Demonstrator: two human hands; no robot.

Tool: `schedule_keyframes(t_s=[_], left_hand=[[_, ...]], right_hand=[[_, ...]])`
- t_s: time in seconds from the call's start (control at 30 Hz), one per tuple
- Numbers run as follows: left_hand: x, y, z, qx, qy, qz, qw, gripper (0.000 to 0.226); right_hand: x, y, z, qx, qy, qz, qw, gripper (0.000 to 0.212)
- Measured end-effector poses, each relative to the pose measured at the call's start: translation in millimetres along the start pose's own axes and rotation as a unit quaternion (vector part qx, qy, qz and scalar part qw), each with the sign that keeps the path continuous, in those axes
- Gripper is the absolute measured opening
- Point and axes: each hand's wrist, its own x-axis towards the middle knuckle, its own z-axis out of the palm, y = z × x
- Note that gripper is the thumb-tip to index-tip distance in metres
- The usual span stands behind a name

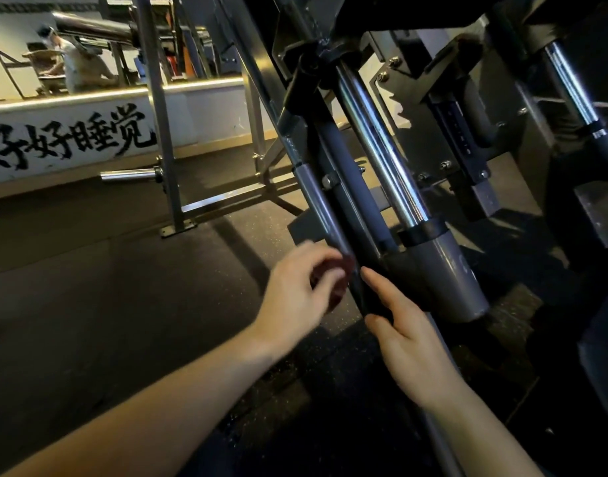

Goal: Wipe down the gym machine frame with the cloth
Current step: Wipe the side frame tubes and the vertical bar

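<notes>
Landmark: slanted grey steel frame tube [313, 194] of the gym machine, running from the upper middle down toward the hands.
Task thing: dark red cloth [332, 297], bunched in the left hand and pressed against the left side of the tube at its lower end; motion blur hides its folds.
Left hand [301, 294]: fingers curled round the cloth, gripping it, with the knuckles turned toward the tube and the forearm reaching in from the lower left.
Right hand [409, 342]: holds nothing. Its forefinger lies straight along the lower right side of the tube and its thumb rests on the dark bar just below the fingertip. The other fingers are hidden behind the hand.
Gap between the hands: narrow, with the tube passing between them.
Right of the tube: shiny chrome guide rod [382, 149], nearly parallel, dropping into a thick grey painted sleeve [447, 273].
Beneath the tube: black speckled rubber floor [106, 304].
Left of the tube, well apart: short chrome weight peg [127, 174] on a bare steel rack.
Behind the tube, to the far left: low white wall [199, 115] painted with black brush characters.
</notes>
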Motion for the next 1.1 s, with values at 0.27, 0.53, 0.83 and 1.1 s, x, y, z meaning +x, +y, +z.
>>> schedule_keyframes(t_s=[0.27,0.53,0.83,1.1], left_hand=[[52,5,-25,-0.058,0.096,-0.129,0.985,0.018],[-7,31,19,0.043,-0.024,-0.030,0.998,0.019],[58,6,-34,0.044,0.104,-0.118,0.986,0.016],[-54,45,41,-0.020,0.000,-0.176,0.984,0.016]], right_hand=[[-11,3,-2,0.006,-0.015,0.032,0.999,0.066],[-31,16,-17,-0.064,-0.034,0.033,0.997,0.067],[-45,25,-28,-0.038,-0.093,0.037,0.994,0.063],[-37,37,-40,0.020,-0.128,0.039,0.991,0.060]])
